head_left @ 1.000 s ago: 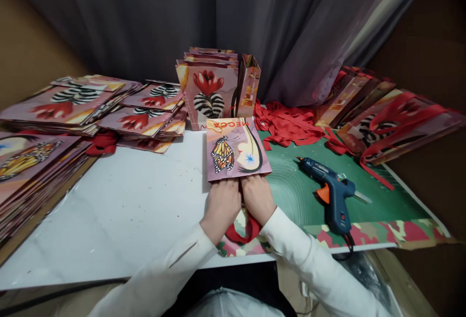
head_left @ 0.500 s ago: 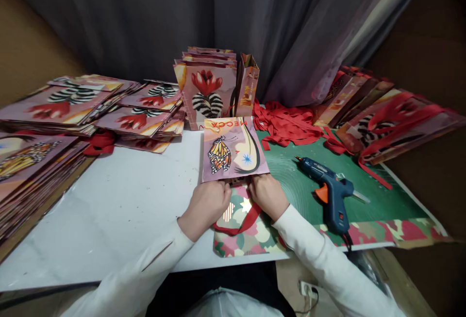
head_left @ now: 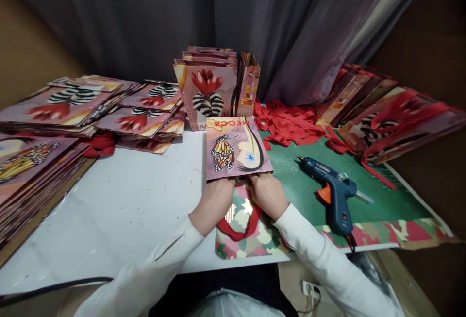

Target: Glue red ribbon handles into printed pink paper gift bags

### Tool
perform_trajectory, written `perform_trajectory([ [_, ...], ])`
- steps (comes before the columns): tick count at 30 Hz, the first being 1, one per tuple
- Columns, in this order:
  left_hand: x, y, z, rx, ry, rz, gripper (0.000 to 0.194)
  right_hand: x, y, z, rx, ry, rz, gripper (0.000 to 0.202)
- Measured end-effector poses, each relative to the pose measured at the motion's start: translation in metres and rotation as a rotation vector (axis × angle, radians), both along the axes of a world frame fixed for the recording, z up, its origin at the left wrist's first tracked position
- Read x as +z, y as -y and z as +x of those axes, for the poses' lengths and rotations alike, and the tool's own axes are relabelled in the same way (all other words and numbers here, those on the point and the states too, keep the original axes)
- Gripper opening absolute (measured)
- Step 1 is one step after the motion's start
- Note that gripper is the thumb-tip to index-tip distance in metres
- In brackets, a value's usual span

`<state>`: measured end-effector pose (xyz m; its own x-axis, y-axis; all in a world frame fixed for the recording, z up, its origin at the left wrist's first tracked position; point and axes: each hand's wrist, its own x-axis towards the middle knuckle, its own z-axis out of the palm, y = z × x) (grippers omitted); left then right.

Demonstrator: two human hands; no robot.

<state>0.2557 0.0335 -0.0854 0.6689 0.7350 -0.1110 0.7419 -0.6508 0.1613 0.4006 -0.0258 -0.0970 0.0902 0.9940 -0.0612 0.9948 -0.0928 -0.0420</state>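
Head view puts a printed paper bag (head_left: 238,147) at the middle of the work, lying with its butterfly side up and its MECCA lettering upside down at the far edge. Its near edge meets the fingers of the left hand (head_left: 214,203) and the right hand (head_left: 268,195). Both hands are curled and set close together, their fingertips hidden beneath that edge, so how firmly they grip, or whether they pinch anything inside, cannot be told.

Between the wrists a red ribbon loop (head_left: 238,235) curves toward the person over a camouflage-patterned sheet (head_left: 251,249). Its upper ends run up beside the hands and out of sight; the loop looks like a handle for this bag, but whether both ends are fastened does not show.

To the right, on a green mat (head_left: 287,176), a blue glue gun (head_left: 333,188) lies on its side, apart from the hands. Behind it sits a heap of loose red ribbons (head_left: 289,123), apparently supply for further handles. Beyond the held bag stand several upright bags (head_left: 209,93), with a narrow bag (head_left: 250,86) beside them. At far right, more bags (head_left: 393,125) lean together, red ribbon trailing over the front one; these seem further along. On the left of the white tabletop (head_left: 145,200), flat stacks of bags (head_left: 73,106) look unopened, suggesting that much is left. A grey curtain (head_left: 156,21) hangs behind everything.
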Motion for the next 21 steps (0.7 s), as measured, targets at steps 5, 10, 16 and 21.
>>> perform_trajectory([
  [5, 0.003, -0.006, -0.002, 0.032, 0.061, -0.075, 0.034, 0.000, -0.002, 0.006, -0.010, -0.001, -0.034, 0.024],
  [10, 0.009, -0.006, -0.010, 0.066, 0.126, -0.167, 0.035, -0.002, -0.003, 0.013, -0.015, 0.003, -0.058, 0.030],
  [16, -0.006, -0.014, 0.003, 0.090, 0.282, -0.217, 0.040, -0.004, -0.004, 0.014, -0.015, -0.010, -0.037, 0.037],
  [21, -0.027, -0.030, 0.024, 0.107, 0.484, -0.267, 0.035, -0.002, -0.005, 0.020, 0.034, -0.038, -0.003, 0.045],
])
